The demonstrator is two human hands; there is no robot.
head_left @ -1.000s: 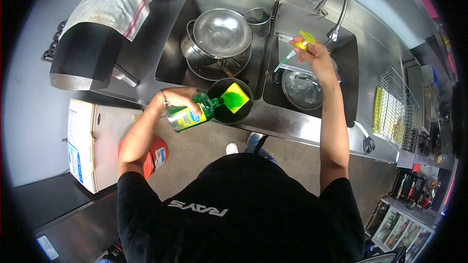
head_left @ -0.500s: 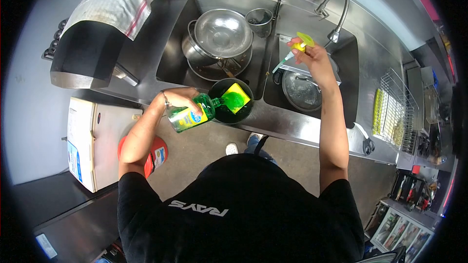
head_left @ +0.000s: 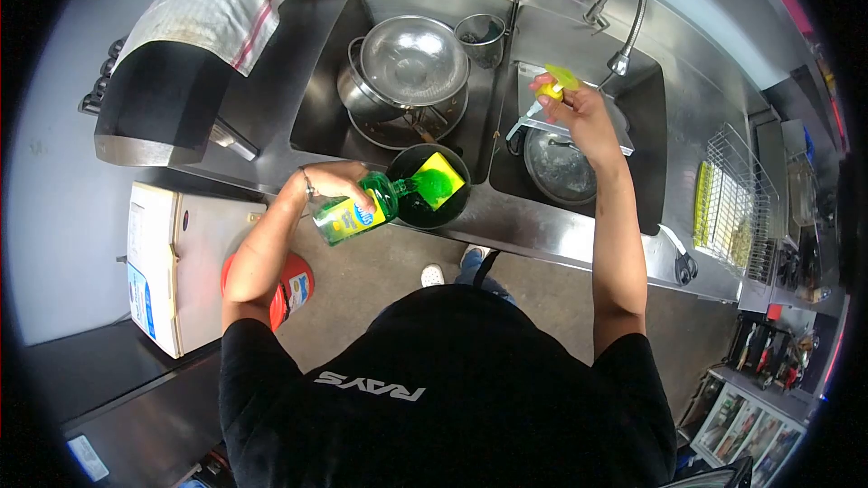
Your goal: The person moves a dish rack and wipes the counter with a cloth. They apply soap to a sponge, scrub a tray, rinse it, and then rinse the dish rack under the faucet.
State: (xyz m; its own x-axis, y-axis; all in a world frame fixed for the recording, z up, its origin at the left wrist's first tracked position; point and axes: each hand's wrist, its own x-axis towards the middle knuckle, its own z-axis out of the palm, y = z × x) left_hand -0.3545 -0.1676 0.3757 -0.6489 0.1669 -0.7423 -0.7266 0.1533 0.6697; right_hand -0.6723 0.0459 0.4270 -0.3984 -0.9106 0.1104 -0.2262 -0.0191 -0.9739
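Observation:
My left hand (head_left: 339, 187) is wrapped round a clear bottle of green liquid (head_left: 348, 220), tilted with its mouth to the right. Green liquid lies on a yellow sponge (head_left: 449, 168) at the bottle's mouth. That sponge sits in a dark round bowl (head_left: 463, 208) at the front of the sinks. Over the right sink, my right hand (head_left: 579, 116) holds a yellow pump top (head_left: 552, 90) in its fingers, its pale tube pointing down and left.
Stacked metal pots and a bowl (head_left: 414, 59) stand in the left sink. A round lid (head_left: 559, 172) and a tray are in the right sink, below a curved faucet (head_left: 643, 14). Scissors (head_left: 684, 264) and a wire rack (head_left: 734, 199) are on the right counter.
The pump top has tilted slightly and shifted a little left in my right hand. My left hand and the bottle have barely moved.

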